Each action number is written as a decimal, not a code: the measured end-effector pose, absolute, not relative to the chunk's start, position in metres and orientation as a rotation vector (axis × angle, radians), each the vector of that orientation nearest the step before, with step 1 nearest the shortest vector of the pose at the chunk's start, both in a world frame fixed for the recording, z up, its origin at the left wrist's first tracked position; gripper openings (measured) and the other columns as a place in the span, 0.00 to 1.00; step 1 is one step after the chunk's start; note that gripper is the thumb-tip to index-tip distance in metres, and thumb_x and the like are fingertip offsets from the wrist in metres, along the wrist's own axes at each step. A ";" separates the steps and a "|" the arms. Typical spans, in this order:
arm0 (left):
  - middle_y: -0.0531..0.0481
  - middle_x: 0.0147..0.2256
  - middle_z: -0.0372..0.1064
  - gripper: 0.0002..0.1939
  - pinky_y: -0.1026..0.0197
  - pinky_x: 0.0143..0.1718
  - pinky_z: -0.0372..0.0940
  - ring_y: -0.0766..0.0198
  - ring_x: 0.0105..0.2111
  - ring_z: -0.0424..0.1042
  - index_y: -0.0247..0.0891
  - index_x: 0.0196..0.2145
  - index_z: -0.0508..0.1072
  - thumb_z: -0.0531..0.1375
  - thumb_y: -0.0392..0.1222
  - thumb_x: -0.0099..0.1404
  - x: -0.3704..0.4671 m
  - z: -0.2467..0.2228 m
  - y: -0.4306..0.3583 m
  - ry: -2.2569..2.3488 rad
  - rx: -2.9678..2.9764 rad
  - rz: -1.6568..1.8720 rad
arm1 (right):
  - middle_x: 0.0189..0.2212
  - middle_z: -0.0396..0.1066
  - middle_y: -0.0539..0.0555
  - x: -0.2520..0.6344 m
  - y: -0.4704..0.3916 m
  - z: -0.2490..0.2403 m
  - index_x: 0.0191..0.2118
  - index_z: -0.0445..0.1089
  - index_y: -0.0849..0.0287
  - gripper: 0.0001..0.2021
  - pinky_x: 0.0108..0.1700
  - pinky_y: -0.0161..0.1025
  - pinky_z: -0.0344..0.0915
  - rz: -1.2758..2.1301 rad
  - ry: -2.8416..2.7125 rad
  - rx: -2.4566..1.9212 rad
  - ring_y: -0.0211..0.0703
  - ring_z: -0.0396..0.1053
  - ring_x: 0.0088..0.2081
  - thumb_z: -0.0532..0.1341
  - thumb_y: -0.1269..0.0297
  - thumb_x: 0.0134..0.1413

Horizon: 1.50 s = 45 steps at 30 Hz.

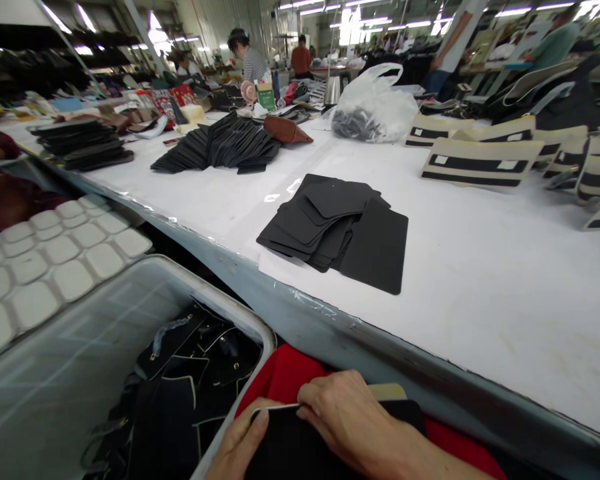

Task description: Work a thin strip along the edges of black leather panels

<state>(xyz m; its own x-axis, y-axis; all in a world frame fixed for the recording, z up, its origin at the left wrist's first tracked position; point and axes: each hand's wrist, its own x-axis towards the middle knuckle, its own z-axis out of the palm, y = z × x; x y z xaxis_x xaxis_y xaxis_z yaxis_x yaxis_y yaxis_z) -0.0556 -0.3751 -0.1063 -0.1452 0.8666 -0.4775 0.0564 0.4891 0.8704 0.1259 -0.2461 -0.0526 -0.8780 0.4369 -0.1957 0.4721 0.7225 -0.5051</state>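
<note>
A long white worktop (480, 293) with a grey metal edge runs off into a large factory hall — rows of fluorescent ceiling tubes (405, 24) light it brightly, with glare from a far window (351, 20). Dark shelving (35, 60) stands at the left. A grey plastic bin (55, 373) sits below the worktop's edge, and people work in the distance.

We hold matt black leather-like panel (300, 440), pale edge trim, over red cloth (285, 373). Just left of grip: translucent smooth plastic bin (70, 360). Beyond grip: white table sheet (480, 287), slightly scuffed; matt black cut pieces (335, 227); glossy tape on table edge.
</note>
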 end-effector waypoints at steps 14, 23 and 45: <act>0.54 0.31 0.80 0.10 0.67 0.37 0.65 0.59 0.34 0.76 0.43 0.36 0.84 0.62 0.46 0.65 -0.055 -0.076 -0.340 1.459 1.151 0.649 | 0.28 0.76 0.53 0.153 -0.237 -0.036 0.34 0.70 0.57 0.05 0.26 0.41 0.45 -0.696 2.742 0.756 0.49 0.74 0.28 0.59 0.69 0.63; 0.54 0.34 0.81 0.10 0.67 0.40 0.66 0.57 0.38 0.77 0.45 0.35 0.83 0.62 0.48 0.65 -0.057 -0.075 -0.345 1.477 1.108 0.635 | 0.26 0.76 0.56 0.155 -0.228 -0.034 0.32 0.71 0.58 0.07 0.26 0.39 0.49 -0.757 2.702 0.780 0.50 0.74 0.29 0.61 0.65 0.62; 0.55 0.31 0.79 0.11 0.68 0.35 0.62 0.61 0.33 0.77 0.43 0.34 0.80 0.57 0.39 0.69 -0.019 -0.064 -0.314 1.497 1.437 0.453 | 0.24 0.74 0.53 0.170 -0.229 -0.030 0.33 0.70 0.59 0.07 0.25 0.42 0.42 -0.578 2.759 0.747 0.45 0.67 0.23 0.57 0.71 0.63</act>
